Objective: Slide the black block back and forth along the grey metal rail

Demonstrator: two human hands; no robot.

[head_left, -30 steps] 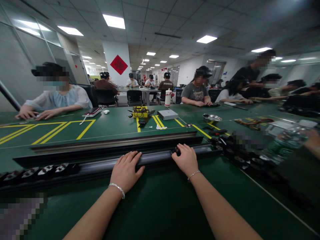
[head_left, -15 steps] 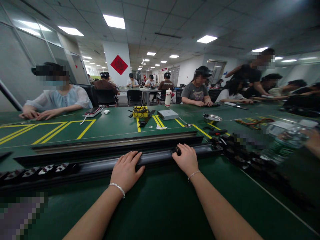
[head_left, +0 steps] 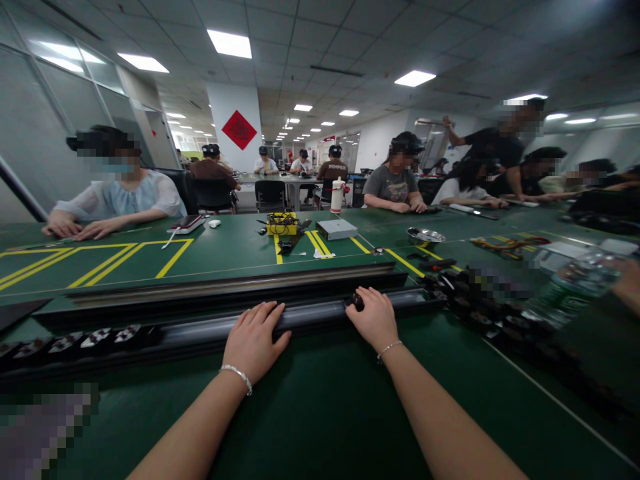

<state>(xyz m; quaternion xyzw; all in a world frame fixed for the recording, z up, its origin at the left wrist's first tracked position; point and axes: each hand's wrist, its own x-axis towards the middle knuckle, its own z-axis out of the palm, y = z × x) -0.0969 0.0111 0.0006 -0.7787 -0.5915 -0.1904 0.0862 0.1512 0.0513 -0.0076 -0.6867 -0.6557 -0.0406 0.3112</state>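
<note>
A long dark channel (head_left: 315, 315) runs left to right in front of me, its inside grey and shiny. My left hand (head_left: 254, 339) lies across it, fingers stretched flat and the thumb apart on the near edge. Further right, my right hand (head_left: 373, 319) has its fingers curled around a small black part (head_left: 357, 302) sitting in the channel; most of this part is hidden by the fingers. Several black pieces with metal prongs (head_left: 97, 337) stand in a row in the channel's left end. A second long black rail (head_left: 225, 291) lies just behind.
Many similar black parts (head_left: 480, 307) lie heaped at right, beside a clear plastic bottle (head_left: 575, 283) near another person's hand (head_left: 629, 283). A metal bowl (head_left: 425, 235), a grey box (head_left: 337, 229) and a yellow holder with cables (head_left: 283, 225) stand further back. People sit across the green table (head_left: 320, 413).
My hands keep their places on the channel and the black part. In the background, the standing person at right has raised an arm. The view has shifted slightly.
</note>
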